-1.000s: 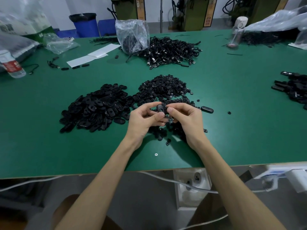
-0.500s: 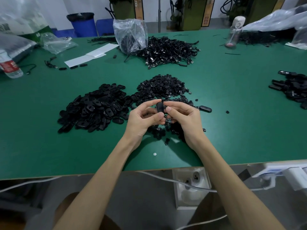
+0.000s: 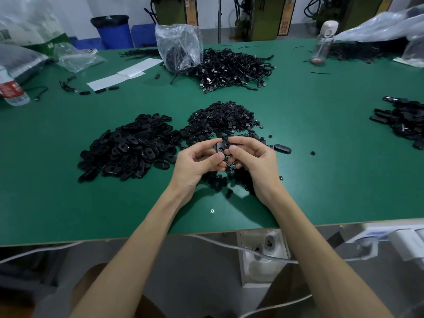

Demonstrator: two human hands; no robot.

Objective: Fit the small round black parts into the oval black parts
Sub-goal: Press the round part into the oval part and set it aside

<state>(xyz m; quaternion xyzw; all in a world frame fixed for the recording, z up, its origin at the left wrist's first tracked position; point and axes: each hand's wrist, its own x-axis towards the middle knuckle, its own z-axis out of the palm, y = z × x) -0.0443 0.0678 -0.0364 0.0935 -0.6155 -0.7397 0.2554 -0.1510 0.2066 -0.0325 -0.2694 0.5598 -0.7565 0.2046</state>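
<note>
The left hand [image 3: 195, 162] and the right hand [image 3: 257, 161] meet above the green tabletop [image 3: 68, 203]. They share one oval black plastic part [image 3: 220, 148], each pinching it between a curled thumb and forefinger. Whether a round piece already sits in it cannot be told. A heap of oval black parts [image 3: 130, 148] lies left of the left hand. A heap of small round black parts [image 3: 223, 120] lies just beyond the fingertips, with more scattered beneath the palms. A single oval piece [image 3: 282, 148] lies just right of the right hand.

Green table [image 3: 321, 157], cable pile [image 3: 231, 67], plastic bag [image 3: 179, 47], water bottle [image 3: 12, 91], blue bin [image 3: 113, 31], white papers [image 3: 124, 74]
</note>
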